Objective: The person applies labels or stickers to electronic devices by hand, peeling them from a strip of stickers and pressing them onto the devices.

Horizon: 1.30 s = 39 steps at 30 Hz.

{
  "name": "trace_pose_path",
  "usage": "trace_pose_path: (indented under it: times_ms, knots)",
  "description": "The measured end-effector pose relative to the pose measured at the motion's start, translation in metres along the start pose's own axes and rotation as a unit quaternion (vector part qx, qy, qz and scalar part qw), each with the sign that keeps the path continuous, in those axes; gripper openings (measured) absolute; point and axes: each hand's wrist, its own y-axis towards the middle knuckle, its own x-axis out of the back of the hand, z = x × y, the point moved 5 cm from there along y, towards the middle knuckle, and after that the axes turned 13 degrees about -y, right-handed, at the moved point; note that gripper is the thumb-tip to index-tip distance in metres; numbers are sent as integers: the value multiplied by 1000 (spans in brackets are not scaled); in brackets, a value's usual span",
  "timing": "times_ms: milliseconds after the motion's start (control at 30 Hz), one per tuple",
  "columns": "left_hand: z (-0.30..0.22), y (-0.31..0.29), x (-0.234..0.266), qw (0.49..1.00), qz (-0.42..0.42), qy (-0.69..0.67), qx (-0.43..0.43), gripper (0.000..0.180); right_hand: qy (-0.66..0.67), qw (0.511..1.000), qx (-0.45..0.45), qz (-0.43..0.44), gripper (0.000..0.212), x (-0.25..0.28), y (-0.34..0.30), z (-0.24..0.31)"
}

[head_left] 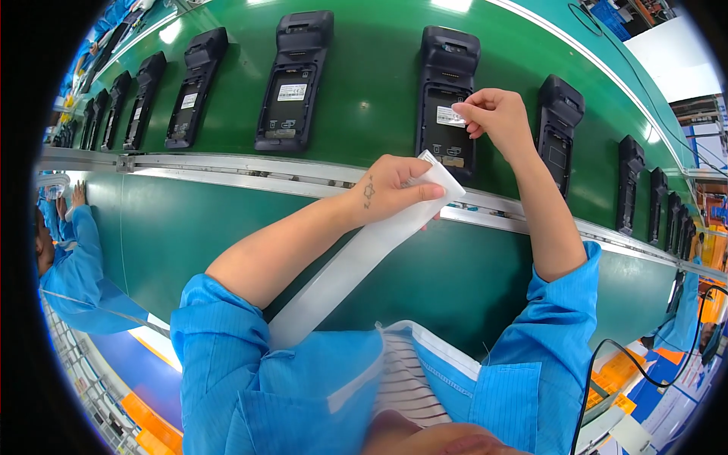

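My left hand point(402, 189) is closed around a long white strip of label backing paper point(326, 292). The strip's upper end sticks out past my thumb, and its tail hangs down toward my chest. My right hand point(497, 121) pinches the right edge of a small white printed label point(449, 116). That label lies over the open back recess of a dark handheld terminal point(447, 83), just beyond my left hand. Whether the label is fully pressed down I cannot tell. Left of it lies another terminal point(296, 80) with a white label in its recess.
Several more dark terminals lie in a row along the green conveyor belt point(371, 91), on both sides. A metal rail point(265, 164) separates the belt from the green work surface point(182, 220) near me. A co-worker in a blue sleeve point(83, 243) is at the left; a black cable point(607, 349) hangs at right.
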Motion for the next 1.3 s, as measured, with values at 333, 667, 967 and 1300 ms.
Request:
trace_pose_path:
  times_ms: [333, 667, 967, 1300]
  knots:
    - [0, 4, -12, 998, 31, -41, 21, 22, -12, 1000, -18, 12, 16, 1, 4, 1]
    - [3, 11, -12, 995, 51, 41, -76, 19, -119, 989, 66, 60, 26, 6, -18, 12]
    - [2, 15, -26, 986, 54, 124, -96, 19, 180, 966, 4, 184, 12, -2, -67, -5]
    - [4, 21, -41, 948, 34, 231, -217, 18, 148, 977, 44, 147, 13, 8, -76, -7]
